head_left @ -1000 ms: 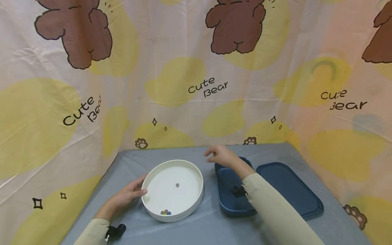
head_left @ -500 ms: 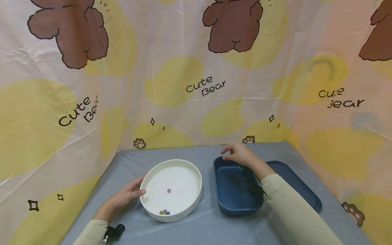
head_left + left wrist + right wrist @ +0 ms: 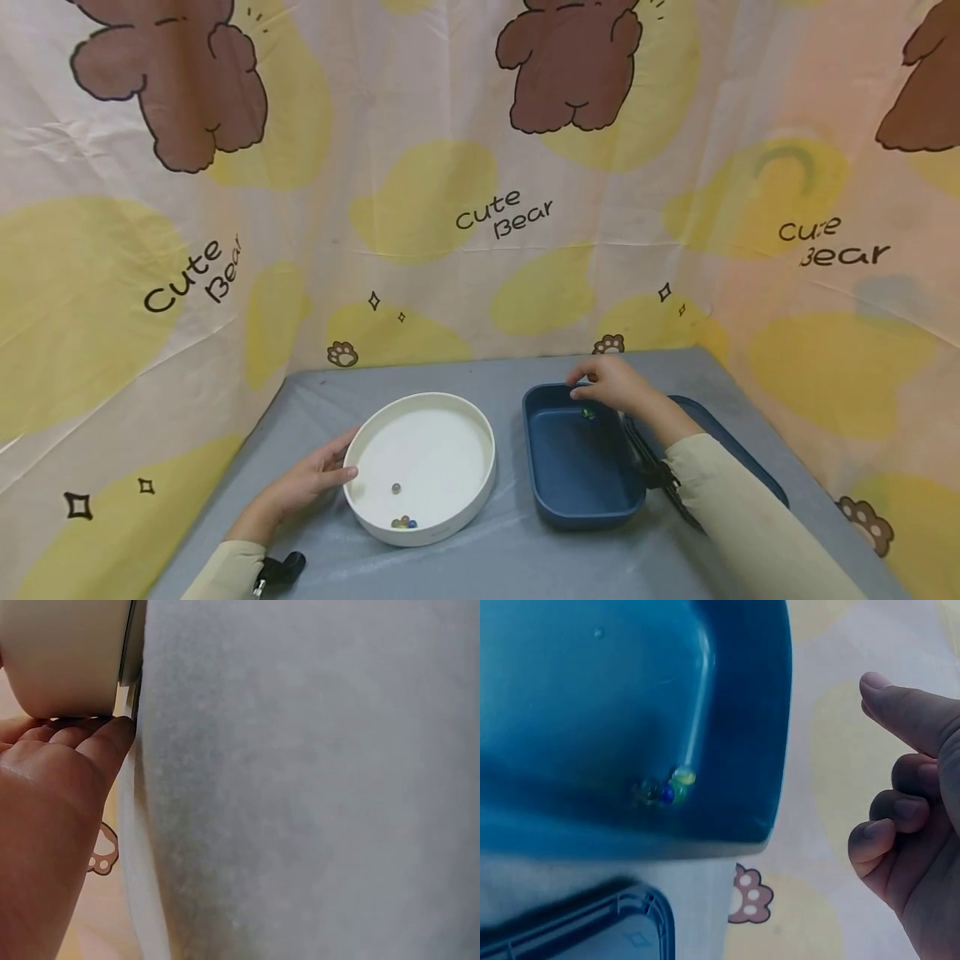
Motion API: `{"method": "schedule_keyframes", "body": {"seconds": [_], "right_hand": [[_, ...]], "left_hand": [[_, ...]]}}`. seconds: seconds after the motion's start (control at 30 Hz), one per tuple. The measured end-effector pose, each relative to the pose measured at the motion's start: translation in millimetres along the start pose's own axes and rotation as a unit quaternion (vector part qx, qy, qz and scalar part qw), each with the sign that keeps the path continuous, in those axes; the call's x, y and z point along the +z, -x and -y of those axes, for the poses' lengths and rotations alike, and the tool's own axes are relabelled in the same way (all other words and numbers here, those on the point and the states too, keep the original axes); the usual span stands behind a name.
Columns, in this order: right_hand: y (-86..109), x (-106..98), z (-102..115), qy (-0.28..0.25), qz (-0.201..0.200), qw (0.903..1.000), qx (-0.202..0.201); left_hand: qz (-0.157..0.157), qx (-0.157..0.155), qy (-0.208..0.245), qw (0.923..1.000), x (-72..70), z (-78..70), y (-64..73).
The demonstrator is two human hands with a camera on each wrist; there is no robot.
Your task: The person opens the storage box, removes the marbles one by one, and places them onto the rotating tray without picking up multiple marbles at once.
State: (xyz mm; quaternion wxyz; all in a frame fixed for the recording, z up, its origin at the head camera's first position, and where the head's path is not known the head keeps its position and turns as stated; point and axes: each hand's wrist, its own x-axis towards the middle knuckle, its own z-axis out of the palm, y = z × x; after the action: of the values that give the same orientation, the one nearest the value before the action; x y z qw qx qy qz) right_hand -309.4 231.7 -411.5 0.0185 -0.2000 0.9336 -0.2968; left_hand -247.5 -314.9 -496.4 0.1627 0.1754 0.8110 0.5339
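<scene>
My left hand [image 3: 318, 467] grips the left rim of a round white tray [image 3: 431, 446], thumb over the edge. In the left wrist view, its fingers lie against the outer wall. A single marble [image 3: 396, 488] lies apart on the tray floor, while several marbles [image 3: 403, 522] cluster at the near edge. My right hand [image 3: 611, 385] is over the far end of a dark blue box [image 3: 581, 467], thumb and index fingertips close together and the other fingers curled. I cannot tell whether a marble is between those fingertips. Several glass marbles [image 3: 664, 787] sit in the box's far right corner.
Right of the box lies its blue lid [image 3: 750, 467], partly hidden by the right forearm. A grey cloth [image 3: 510, 550] covers the table. A patterned curtain [image 3: 420, 275] hangs behind and at both sides.
My right hand has moved right, from the gap beside the tray to over the box. The single marble has rolled towards the near edge. My left hand stays on the rim.
</scene>
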Motion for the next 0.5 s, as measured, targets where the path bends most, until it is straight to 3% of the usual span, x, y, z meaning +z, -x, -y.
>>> {"method": "schedule_keyframes", "body": {"seconds": [0.23, 0.5], "right_hand": [[7.6, -3.4, -7.7, 0.066, 0.049, 0.9965, 0.012], [10.7, 5.4, -21.6, 0.113, 0.061, 0.9917, 0.013]], "left_hand": [[-0.004, -0.004, -0.005, 1.0000, -0.6, -2.8, 0.5], [-0.002, -0.016, -0.010, 0.9998, -0.5, 0.6, 0.2]]}}
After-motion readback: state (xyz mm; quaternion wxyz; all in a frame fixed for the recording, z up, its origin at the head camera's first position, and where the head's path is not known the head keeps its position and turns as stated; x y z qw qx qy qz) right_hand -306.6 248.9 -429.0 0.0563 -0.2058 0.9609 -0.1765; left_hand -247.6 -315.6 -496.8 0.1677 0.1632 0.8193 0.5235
